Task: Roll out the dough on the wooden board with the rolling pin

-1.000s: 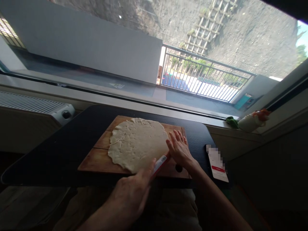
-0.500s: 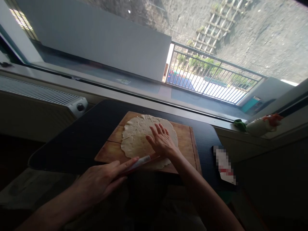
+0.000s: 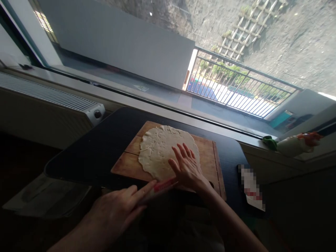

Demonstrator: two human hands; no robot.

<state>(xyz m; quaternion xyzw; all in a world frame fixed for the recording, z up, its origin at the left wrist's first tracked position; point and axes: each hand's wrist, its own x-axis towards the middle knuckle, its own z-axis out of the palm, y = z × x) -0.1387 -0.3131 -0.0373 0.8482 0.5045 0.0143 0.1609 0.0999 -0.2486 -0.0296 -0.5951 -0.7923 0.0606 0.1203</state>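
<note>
A wide, thin sheet of pale dough (image 3: 160, 150) with a ragged edge and small dents lies on a wooden board (image 3: 127, 159). My right hand (image 3: 187, 168) is over the near right part of the dough, palm down and fingers spread, holding nothing. My left hand (image 3: 115, 208) is closed around one end of a long, pale stick with a red marking (image 3: 165, 184), its index finger stretched along it. The stick runs along the near edge of the dough, and its far end is hidden by my right hand and wrist.
The board rests on a dark table (image 3: 94, 147) against a window sill (image 3: 168, 113). A white radiator (image 3: 63, 101) stands to the left. At the table's right lies a pixelated flat item (image 3: 251, 187). A green object (image 3: 269, 142) and a pale container (image 3: 290, 146) sit on the sill.
My right hand has slid nearer to me over the dough. The stick in my left hand has also come nearer and shows more red. The whole view has shifted slightly.
</note>
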